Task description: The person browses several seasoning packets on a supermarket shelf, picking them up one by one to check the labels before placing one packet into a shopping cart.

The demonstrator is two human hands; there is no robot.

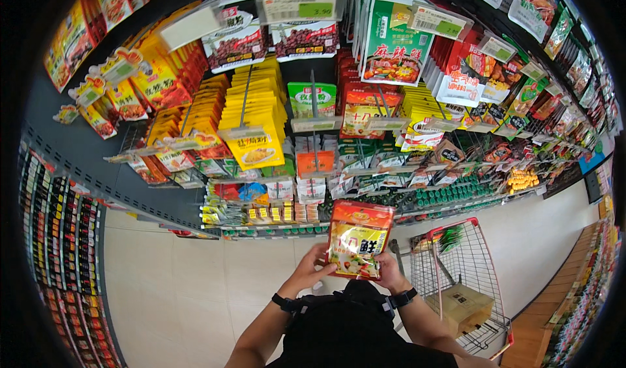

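Observation:
A red and yellow seasoning packet point(361, 238) is held upright in front of my body, its printed face turned up to me. My left hand point(315, 265) grips its lower left side, thumb across the front. At the lower right edge, my right hand point(390, 271) pinches the packet with the thumb on its face. Both wrists wear black straps. Beyond the packet, similar red packets point(368, 113) hang on a shelf peg, between a green and white packet point(311, 99) and a row of yellow packets point(425, 118).
A wire shopping cart point(477, 265) stands at my right, carrying a cardboard box point(459, 307) and green packets point(451, 238). Hanging seasoning packets point(257, 118) fill the rack ahead. Bottle shelves point(61, 221) line the left. Pale floor tiles point(195, 280) lie below. A wooden display base point(562, 299) borders the right.

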